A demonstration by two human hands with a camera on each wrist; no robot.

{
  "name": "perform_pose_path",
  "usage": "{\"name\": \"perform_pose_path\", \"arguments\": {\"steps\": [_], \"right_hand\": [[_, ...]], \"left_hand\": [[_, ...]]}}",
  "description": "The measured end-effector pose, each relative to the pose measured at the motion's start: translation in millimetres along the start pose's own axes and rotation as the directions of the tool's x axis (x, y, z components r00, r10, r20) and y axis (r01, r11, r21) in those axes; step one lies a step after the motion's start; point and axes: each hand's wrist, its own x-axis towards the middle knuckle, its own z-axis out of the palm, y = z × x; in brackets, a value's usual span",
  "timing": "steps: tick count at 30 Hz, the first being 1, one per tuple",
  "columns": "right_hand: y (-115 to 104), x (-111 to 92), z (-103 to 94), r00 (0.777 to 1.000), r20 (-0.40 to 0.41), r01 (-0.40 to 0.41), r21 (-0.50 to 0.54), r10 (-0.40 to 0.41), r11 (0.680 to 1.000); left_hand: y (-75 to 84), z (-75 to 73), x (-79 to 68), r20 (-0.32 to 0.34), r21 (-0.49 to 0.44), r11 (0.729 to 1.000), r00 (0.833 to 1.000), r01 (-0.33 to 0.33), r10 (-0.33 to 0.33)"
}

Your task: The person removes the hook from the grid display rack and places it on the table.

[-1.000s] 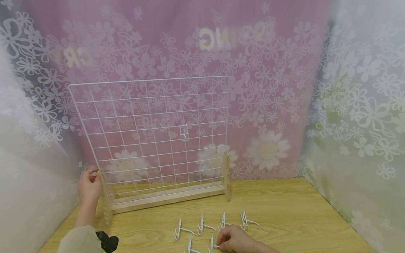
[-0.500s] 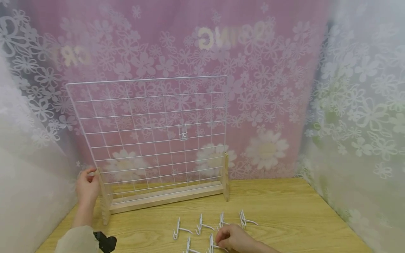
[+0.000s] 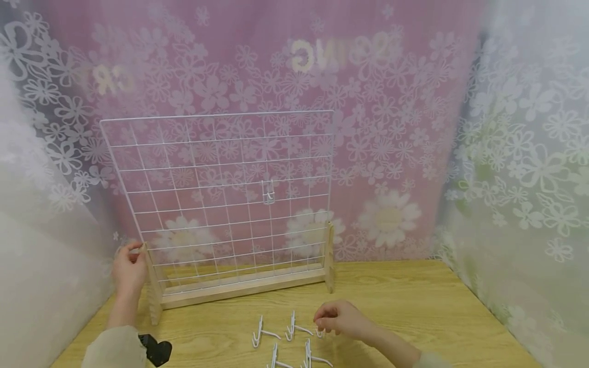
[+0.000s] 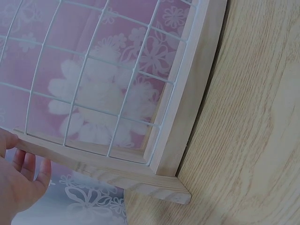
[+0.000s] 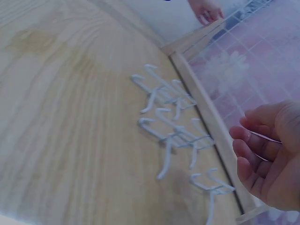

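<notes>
At the left, my left hand [image 3: 130,268] holds the top end of the left wooden post of a white wire grid rack [image 3: 221,194]. In the left wrist view its fingertips [image 4: 9,139] meet the post's edge, with the other fingers curled beside it. My right hand [image 3: 342,319] hovers low over the table beside white wire hooks [image 3: 260,332], its fingers loosely bent. In the right wrist view nothing shows between thumb and fingers. One hook [image 3: 319,332] is partly covered by the right hand. Another small hook [image 3: 268,194] hangs on the grid.
Several hooks lie in two rows in front of the rack, including a near hook [image 3: 309,353]. The rack's wooden base [image 3: 244,292] stands on the wood-grain table [image 3: 405,291]. Flowered curtains [image 3: 391,153] enclose the back and sides.
My right hand has moved up and away from the near row to over the far row's right end, where it hides the rightmost hook's spot. My left hand stays at the post.
</notes>
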Motion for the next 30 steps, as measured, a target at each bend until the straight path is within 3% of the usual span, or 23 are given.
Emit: {"name": "perform_pose_path", "arguments": {"steps": [14,23,30], "right_hand": [[-29,10,-31.4,0.994,-0.102,0.039,-0.046,-0.043,0.998],[-52,25,-44.9,0.973,-0.215,0.084,-0.032,-0.089,0.996],[-69,37,-50.4,0.964,-0.243,0.105,-0.032,-0.109,0.994]], "left_hand": [[-6.0,-0.3,-1.8,-0.001,0.012,1.000,1.000,-0.001,0.001],[-3.0,0.0,-1.9,0.003,0.007,1.000,1.000,0.010,-0.010],[-1.1,1.4,-0.1,-0.008,0.001,1.000,1.000,0.012,-0.012]]}}
